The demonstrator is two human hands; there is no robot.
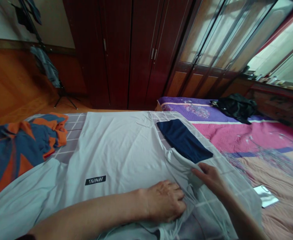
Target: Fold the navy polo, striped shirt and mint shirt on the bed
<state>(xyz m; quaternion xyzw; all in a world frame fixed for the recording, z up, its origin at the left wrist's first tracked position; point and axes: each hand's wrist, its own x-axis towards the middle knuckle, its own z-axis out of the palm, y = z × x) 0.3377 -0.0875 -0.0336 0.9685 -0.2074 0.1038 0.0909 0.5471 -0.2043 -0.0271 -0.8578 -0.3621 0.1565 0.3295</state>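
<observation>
A white shirt (pixel 119 143) lies spread over the table, with a small black lettered label (pixel 95 180) that reads upside down. My left hand (pixel 165 201) reaches across from the lower left, fingers curled down on bunched white cloth by the right sleeve; its fingertips are hidden. At the sleeve's outer edge, my right hand (pixel 210 178) pinches the fabric between thumb and fingers. Just beyond that hand is a folded navy cloth (pixel 185 140), beside the shirt's right side. The shirt's other sleeve (pixel 29 196) stretches out toward the lower left.
An orange and blue garment (pixel 24 143) lies crumpled at the left. To the right is a bed (pixel 211 133) with a patterned cover, carrying a black bag or garment (pixel 236 107) and a phone-like white object (pixel 265 196). Dark red wardrobes (pixel 116 66) and a clothes stand (pixel 61 90) are behind.
</observation>
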